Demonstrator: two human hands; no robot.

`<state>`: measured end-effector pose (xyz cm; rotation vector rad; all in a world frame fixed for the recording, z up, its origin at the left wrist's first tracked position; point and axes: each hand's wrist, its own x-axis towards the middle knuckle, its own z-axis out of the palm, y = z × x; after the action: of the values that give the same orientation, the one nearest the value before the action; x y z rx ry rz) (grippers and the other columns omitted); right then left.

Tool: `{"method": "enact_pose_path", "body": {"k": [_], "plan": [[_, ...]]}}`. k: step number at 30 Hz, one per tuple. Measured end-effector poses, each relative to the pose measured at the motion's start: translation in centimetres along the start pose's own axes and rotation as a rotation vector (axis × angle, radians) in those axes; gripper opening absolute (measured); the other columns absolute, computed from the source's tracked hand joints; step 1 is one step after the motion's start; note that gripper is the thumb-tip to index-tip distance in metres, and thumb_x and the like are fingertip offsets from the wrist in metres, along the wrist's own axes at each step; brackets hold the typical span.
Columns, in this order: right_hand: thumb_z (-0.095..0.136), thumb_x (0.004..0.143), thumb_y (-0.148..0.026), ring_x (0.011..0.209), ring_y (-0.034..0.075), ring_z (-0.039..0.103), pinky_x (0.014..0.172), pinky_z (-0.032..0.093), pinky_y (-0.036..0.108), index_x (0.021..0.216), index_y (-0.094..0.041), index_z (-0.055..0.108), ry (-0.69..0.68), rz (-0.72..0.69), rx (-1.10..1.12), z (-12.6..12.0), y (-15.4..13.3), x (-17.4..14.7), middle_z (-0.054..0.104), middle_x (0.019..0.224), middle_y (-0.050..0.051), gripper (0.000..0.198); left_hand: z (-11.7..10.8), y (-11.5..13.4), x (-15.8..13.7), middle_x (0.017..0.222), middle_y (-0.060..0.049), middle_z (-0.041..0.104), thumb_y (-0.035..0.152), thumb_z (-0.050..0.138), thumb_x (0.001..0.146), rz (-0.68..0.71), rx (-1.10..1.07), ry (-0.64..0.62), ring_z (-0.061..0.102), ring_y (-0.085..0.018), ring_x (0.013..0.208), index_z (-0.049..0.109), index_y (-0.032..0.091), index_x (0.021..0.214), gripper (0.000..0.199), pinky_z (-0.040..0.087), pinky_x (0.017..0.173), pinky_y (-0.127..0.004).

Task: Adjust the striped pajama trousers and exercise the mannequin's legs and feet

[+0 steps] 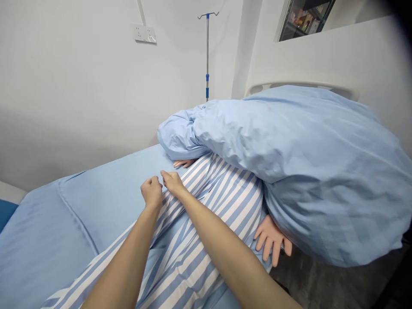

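A figure in blue-and-white striped trousers (233, 193) lies on the bed; its pink, rubbery-looking hand (273, 240) sticks out at the near side, like a manikin's. Part of another such hand (184, 163) shows at the far side. Over the far leg, my left hand (152, 191) is closed in a fist, thumb side up. My right hand (173, 182) is closed right beside it, its fingertips close to the left fist. Whatever the fingers hold, if anything, is hidden. A light blue quilt (289, 137) lies bunched over the figure's upper body and covers its head.
The bed's blue sheet (106, 184) stretches left along the white wall (80, 86). Behind the bed stands an IV pole (207, 51) with hooks. A socket plate (144, 33) is on the wall. The pale headboard (302, 84) rises behind the quilt, which hangs over the dark floor (312, 279).
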<state>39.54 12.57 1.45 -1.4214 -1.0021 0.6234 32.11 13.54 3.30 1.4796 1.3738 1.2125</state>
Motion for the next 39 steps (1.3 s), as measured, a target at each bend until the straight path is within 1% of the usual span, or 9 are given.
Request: {"method": "enact_pose_path", "body": {"k": [3, 7, 10, 15, 18, 25, 33, 37, 39], "plan": [[0.036, 0.077, -0.046, 0.048, 0.007, 0.035, 0.045, 0.028, 0.020, 0.048, -0.017, 0.040, 0.047, -0.004, 0.044, 0.1, 0.1, 0.0, 0.035, 0.046, -0.005, 0.041, 1.3, -1.1, -1.2, 0.044, 0.005, 0.038, 0.030, 0.043, 0.067, 0.052, 0.028, 0.044, 0.033, -0.009, 0.046, 0.040, 0.019, 0.047, 0.023, 0.026, 0.046, -0.024], [0.037, 0.078, -0.044, 0.049, 0.007, 0.035, 0.046, 0.027, 0.020, 0.049, -0.016, 0.042, 0.037, 0.007, -0.003, 0.0, -0.1, 0.2, 0.034, 0.047, -0.005, 0.040, 1.7, -2.0, -1.8, 0.043, 0.005, 0.034, 0.030, 0.039, 0.071, 0.100, 0.084, 0.102, 0.030, -0.009, 0.047, 0.036, 0.019, 0.046, 0.027, 0.023, 0.046, -0.024], [0.035, 0.080, -0.043, 0.049, 0.008, 0.036, 0.046, 0.026, 0.020, 0.049, -0.016, 0.044, 0.013, -0.009, -0.115, -1.0, -0.5, 0.4, 0.035, 0.046, -0.004, 0.042, 1.6, -1.9, -2.0, 0.044, 0.006, 0.033, 0.030, 0.041, 0.071, 0.143, 0.069, 0.074, 0.031, -0.009, 0.047, 0.035, 0.019, 0.047, 0.027, 0.025, 0.047, -0.023], [0.032, 0.084, -0.040, 0.050, 0.008, 0.031, 0.049, 0.021, 0.022, 0.047, -0.016, 0.044, 0.086, -0.184, -0.401, -3.4, -0.7, 0.1, 0.034, 0.047, -0.003, 0.046, 1.4, -2.0, -2.5, 0.045, 0.008, 0.029, 0.029, 0.049, 0.065, 0.174, 0.028, 0.018, 0.028, -0.007, 0.045, 0.034, 0.019, 0.050, 0.024, 0.026, 0.047, -0.022], [0.032, 0.085, -0.041, 0.050, 0.008, 0.032, 0.049, 0.021, 0.023, 0.049, -0.016, 0.048, 0.074, -0.173, -0.470, -3.7, -0.6, -0.2, 0.037, 0.047, -0.003, 0.047, 1.3, -1.8, -2.4, 0.046, 0.008, 0.030, 0.027, 0.049, 0.064, 0.151, -0.005, -0.050, 0.029, -0.007, 0.045, 0.035, 0.019, 0.051, 0.021, 0.026, 0.046, -0.021], [0.029, 0.086, -0.041, 0.055, 0.011, 0.039, 0.052, 0.024, 0.022, 0.052, -0.016, 0.050, 0.079, -0.141, -0.347, -3.8, -0.4, 0.5, 0.044, 0.051, 0.000, 0.048, 2.9, 1.0, -2.2, 0.047, 0.008, 0.033, 0.026, 0.046, 0.065, 0.173, -0.086, -0.060, 0.032, -0.007, 0.048, 0.036, 0.018, 0.051, 0.019, 0.030, 0.048, -0.020], [0.033, 0.084, -0.041, 0.055, 0.011, 0.039, 0.051, 0.025, 0.023, 0.052, -0.016, 0.050, 0.090, -0.106, -0.349, -3.9, -0.2, 0.6, 0.044, 0.050, -0.001, 0.044, 3.4, -0.5, -2.9, 0.047, 0.007, 0.032, 0.027, 0.040, 0.072, 0.191, 0.014, -0.071, 0.031, -0.007, 0.049, 0.032, 0.019, 0.050, 0.024, 0.028, 0.049, -0.021], [0.034, 0.084, -0.038, 0.058, 0.012, 0.045, 0.056, 0.029, 0.023, 0.053, -0.015, 0.055, 0.067, -0.187, -0.387, -5.6, -1.0, 1.1, 0.050, 0.052, 0.001, 0.044, 3.3, -0.6, -2.9, 0.047, 0.007, 0.033, 0.029, 0.045, 0.070, 0.215, -0.015, -0.126, 0.032, -0.007, 0.049, 0.036, 0.019, 0.051, 0.025, 0.028, 0.049, -0.021], [0.034, 0.085, -0.037, 0.064, 0.013, 0.049, 0.062, 0.032, 0.023, 0.060, -0.015, 0.060, 0.093, -0.146, -0.342, -6.8, -1.2, 1.6, 0.056, 0.057, 0.003, 0.043, 3.4, -0.6, -2.9, 0.047, 0.007, 0.033, 0.031, 0.047, 0.070, 0.202, -0.020, -0.120, 0.033, -0.008, 0.048, 0.036, 0.019, 0.050, 0.026, 0.029, 0.050, -0.021]]}}
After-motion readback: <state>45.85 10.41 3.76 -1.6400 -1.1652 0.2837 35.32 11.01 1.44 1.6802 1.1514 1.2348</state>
